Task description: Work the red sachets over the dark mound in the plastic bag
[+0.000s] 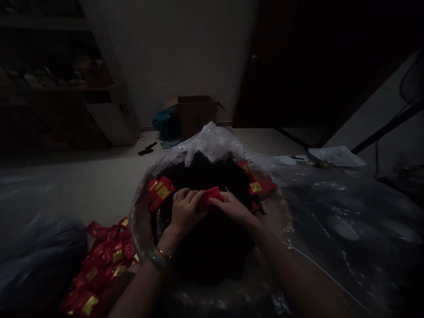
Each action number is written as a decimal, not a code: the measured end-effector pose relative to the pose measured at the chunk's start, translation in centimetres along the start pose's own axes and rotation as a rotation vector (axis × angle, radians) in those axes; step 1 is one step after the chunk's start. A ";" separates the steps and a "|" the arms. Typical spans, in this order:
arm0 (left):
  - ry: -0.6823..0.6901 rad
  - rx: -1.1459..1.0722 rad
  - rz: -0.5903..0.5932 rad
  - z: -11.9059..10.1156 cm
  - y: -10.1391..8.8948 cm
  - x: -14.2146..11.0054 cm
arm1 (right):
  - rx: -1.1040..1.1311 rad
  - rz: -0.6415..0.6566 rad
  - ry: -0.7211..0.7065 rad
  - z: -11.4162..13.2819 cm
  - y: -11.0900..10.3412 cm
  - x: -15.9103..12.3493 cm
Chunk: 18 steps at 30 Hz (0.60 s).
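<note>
Between my two hands is a small red pouch point(212, 193), held over a heap of black, stringy material point(212, 247). My left hand point(187, 207) is closed with its fingers curled round the pouch's left side. With the thumb on its near face, my right hand point(232, 206) pinches the right end. The heap sits in a round container lined with clear plastic point(139, 229). Red packets with gold labels point(162, 191) lie at the heap's left edge, and more red packets point(261, 186) rest at its right edge. The dim light hides the pouch's opening and contents.
Many red packets point(96, 269) are piled on the floor at lower left, beside a dark bundle point(43, 260). Clear plastic sheeting point(344, 221) spreads over the right side. Further back stand an open cardboard box point(198, 115) and a teal bag point(166, 123).
</note>
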<state>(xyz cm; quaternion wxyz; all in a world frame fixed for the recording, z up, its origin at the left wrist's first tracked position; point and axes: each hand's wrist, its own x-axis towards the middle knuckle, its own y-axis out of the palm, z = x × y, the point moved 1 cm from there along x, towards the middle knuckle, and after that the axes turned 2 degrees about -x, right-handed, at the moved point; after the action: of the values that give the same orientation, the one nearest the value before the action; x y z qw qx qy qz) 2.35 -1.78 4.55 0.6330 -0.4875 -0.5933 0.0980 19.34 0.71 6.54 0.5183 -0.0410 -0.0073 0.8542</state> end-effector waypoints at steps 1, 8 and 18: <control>-0.011 0.008 -0.031 0.0 -0.2 0.1 | 0.031 0.022 0.008 0.1 -0.1 0.0; 0.036 -0.008 -0.062 -0.2 -0.6 0.2 | 0.211 0.108 0.040 0.1 0.1 -0.1; 0.071 -0.009 -0.062 -0.3 0.1 -0.1 | 0.172 0.156 0.059 -0.9 0.6 0.1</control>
<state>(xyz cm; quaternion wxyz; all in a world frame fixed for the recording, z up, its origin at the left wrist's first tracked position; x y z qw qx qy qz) 2.60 -1.91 4.50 0.6542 -0.4750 -0.5857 0.0584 18.85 0.55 5.59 0.4520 -0.0217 0.0846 0.8878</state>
